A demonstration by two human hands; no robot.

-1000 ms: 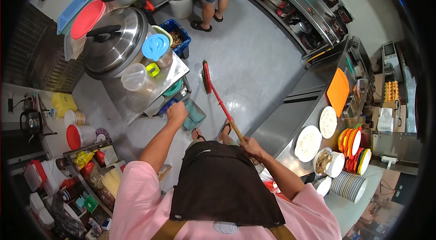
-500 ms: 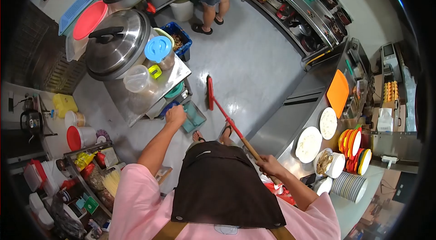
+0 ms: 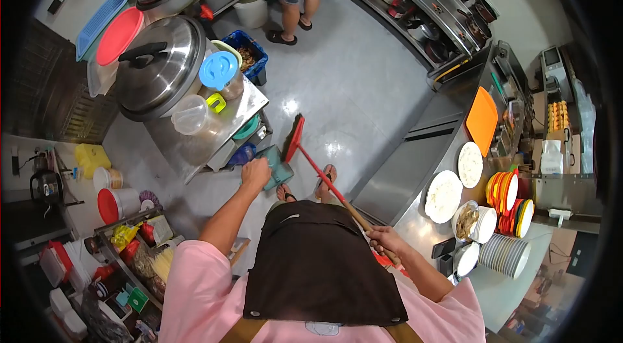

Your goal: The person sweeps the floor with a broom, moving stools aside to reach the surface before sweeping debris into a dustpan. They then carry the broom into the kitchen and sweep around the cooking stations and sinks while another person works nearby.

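My right hand (image 3: 384,239) is wrapped round the wooden end of a long handle. The handle runs forward and left to a red broom head (image 3: 294,139) on the grey floor. My left hand (image 3: 256,173) is closed above a teal dustpan (image 3: 277,166); its grip on the dustpan's handle is hidden from this angle. The broom head lies just right of the dustpan's far corner, close to its edge. Both of my feet in sandals stand just behind them.
A steel table (image 3: 248,104) with a big lidded pot (image 3: 159,70) is at left. A blue-lined bin (image 3: 250,51) stands beyond it. A person (image 3: 292,2) stands at the far sink. At right, a steel counter (image 3: 396,174) holds plates (image 3: 445,196).
The red broom head has moved left and nearer, from upright in view to slanted beside the dustpan. My left hand and the dustpan have shifted slightly right. The view has turned a little.
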